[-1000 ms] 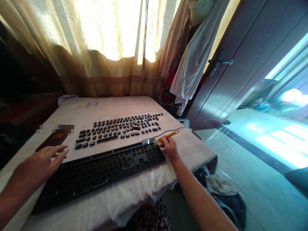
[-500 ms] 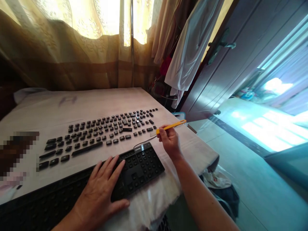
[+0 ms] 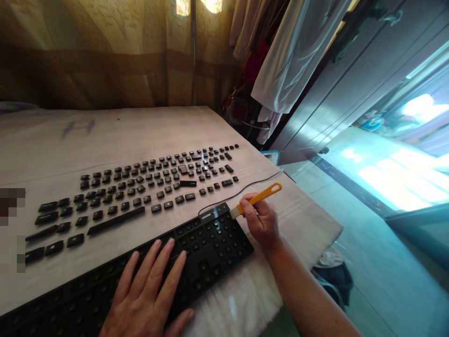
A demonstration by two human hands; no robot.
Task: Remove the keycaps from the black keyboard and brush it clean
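A black keyboard (image 3: 224, 262) with its keycaps off lies along the near side of the table. Across its middle rests my left hand (image 3: 150, 285), palm down with fingers spread. My right hand (image 3: 261, 217) pinches a yellow-handled brush (image 3: 261, 193), whose pale bristles are at the keyboard's upper right corner, beside the number pad. Beyond the keyboard, the loose black keycaps (image 3: 168, 204) are laid out in slanting rows, among them a long space bar (image 3: 116, 221).
A pale cloth covers the table (image 3: 147, 131). The keyboard's thin cable (image 3: 242, 191) runs off toward the right edge. Behind stand a curtain (image 3: 105, 65) and hanging white clothes (image 3: 280, 79). A door (image 3: 322, 84) and tiled floor (image 3: 333, 201) lie to the right.
My right hand has brought the brush down from above the cable onto the keyboard's upper right corner. My left hand stays on the keyboard. The view has tilted down.
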